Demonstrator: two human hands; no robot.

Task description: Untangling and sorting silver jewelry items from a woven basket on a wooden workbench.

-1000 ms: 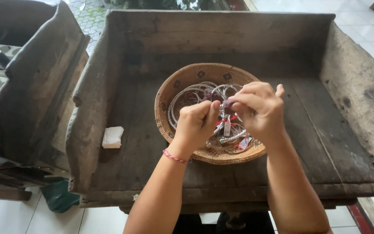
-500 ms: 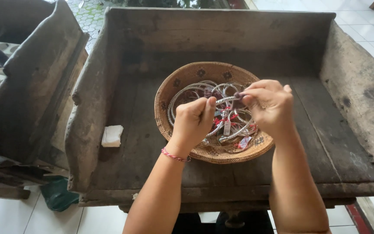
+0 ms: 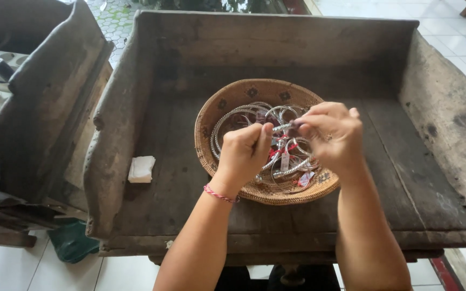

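**Weathered wooden trough, woven basket, two hands working a silver bangle**

Worn grey planks are forming the floor and three raised walls of an old wooden trough (image 3: pixel 405 178), which is sitting over pale floor tiles. At the centre of the planks a round woven basket (image 3: pixel 227 102) is lying, tilted slightly with its far rim higher. Inside it a heap of silver bangles (image 3: pixel 233 116) is tangling together with small red and white tags (image 3: pixel 283 160).

Over the basket both hands are meeting. The left hand (image 3: pixel 244 153), wearing a red thread bracelet (image 3: pixel 219 195) at the wrist, is curling into a loose fist and pinching one end of a silver bangle (image 3: pixel 281 127) between thumb and forefinger. The right hand (image 3: pixel 333 134), coming in from 5 o'clock, is closing its fingertips on the other end of the same bangle, where a dark purple bit is just showing. The bangle is hanging just above the heap, and the two hands are covering the basket's middle and right half, so what is lying beneath them cannot be made out.

At 9 o'clock from the basket, well apart from it, a small folded white cloth (image 3: pixel 142 168) is resting on the planks against the left wall. Beyond that wall, a second dark wooden piece (image 3: pixel 39 108) is leaning, with a green object (image 3: pixel 71 242) on the tiles below it.
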